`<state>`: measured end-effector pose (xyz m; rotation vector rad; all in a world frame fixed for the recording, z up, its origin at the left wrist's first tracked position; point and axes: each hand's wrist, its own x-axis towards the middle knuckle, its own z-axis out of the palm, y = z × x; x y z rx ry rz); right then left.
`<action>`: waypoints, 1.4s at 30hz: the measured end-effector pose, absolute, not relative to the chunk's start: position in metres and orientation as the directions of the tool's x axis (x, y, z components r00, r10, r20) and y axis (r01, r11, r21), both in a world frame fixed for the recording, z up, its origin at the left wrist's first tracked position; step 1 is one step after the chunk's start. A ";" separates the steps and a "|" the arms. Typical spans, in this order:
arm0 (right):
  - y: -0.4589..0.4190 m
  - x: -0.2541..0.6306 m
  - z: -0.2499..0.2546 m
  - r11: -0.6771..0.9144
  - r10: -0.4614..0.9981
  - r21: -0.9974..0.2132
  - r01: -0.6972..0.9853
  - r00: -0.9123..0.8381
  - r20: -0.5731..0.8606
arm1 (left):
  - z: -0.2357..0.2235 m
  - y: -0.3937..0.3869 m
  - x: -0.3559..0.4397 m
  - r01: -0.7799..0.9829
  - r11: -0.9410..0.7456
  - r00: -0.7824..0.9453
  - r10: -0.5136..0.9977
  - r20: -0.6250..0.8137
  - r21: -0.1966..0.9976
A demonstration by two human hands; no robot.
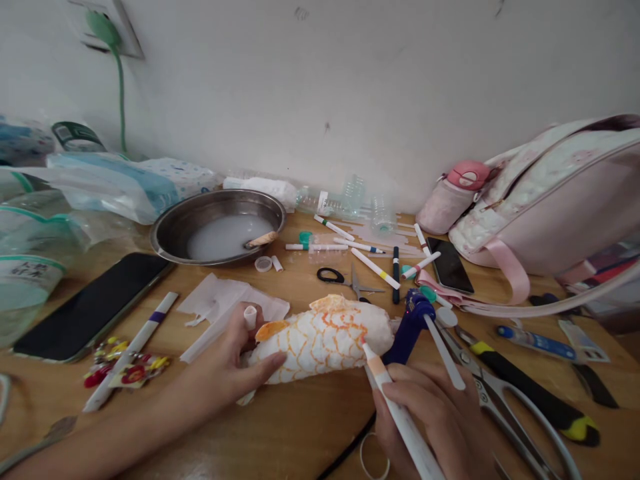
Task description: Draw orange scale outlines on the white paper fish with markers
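Note:
A white papier-mâché fish [320, 340] with orange scale lines lies on the wooden table [280, 433]. My left hand [227, 363] steadies its tail end, with a small white marker cap [250, 317] held between the fingers. My right hand [440, 420] grips a white marker with an orange tip [395, 407]; the tip touches the fish's right side. A second white stick [443, 350] passes between the same hand's fingers. A blue object [410, 327] sits just behind the fish's head.
A metal bowl [175, 230] of cloudy liquid stands behind. Several markers [375, 267] and small black scissors [345, 280] lie mid-table. Large scissors [520, 400] lie at right, phones at left [90, 307] and right [450, 267], and a pink backpack [560, 193] and bottle [453, 193] stand at the wall.

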<state>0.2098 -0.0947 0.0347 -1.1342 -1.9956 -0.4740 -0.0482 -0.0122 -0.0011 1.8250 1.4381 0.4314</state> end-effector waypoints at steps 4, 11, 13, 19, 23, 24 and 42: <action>-0.093 0.206 0.035 0.531 0.560 -0.051 0.846 -0.305 0.770 | 0.001 -0.012 -0.048 0.680 -0.062 0.314 0.925 -0.213 0.730; -0.092 0.208 0.036 0.526 0.562 -0.041 0.850 -0.311 0.767 | 0.001 -0.013 -0.048 0.690 -0.030 0.290 0.927 -0.239 0.724; -0.091 0.209 0.035 0.511 0.554 -0.049 0.858 -0.286 0.782 | 0.000 -0.013 -0.049 0.695 -0.037 0.293 0.927 -0.236 0.718; -0.093 0.211 0.030 0.528 0.564 -0.054 0.847 -0.302 0.769 | -0.001 -0.014 -0.051 0.693 -0.056 0.303 0.928 -0.219 0.719; -0.094 0.210 0.031 0.527 0.580 -0.083 0.846 -0.287 0.762 | 0.000 -0.013 -0.050 0.694 -0.076 0.317 0.925 -0.210 0.716; -0.094 0.209 0.032 0.523 0.580 -0.084 0.848 -0.282 0.764 | 0.000 -0.013 -0.049 0.697 -0.073 0.316 0.924 -0.215 0.714; -0.095 0.206 0.038 0.530 0.574 -0.052 0.847 -0.313 0.757 | -0.008 -0.014 -0.056 0.608 -0.080 0.379 0.904 -0.200 0.790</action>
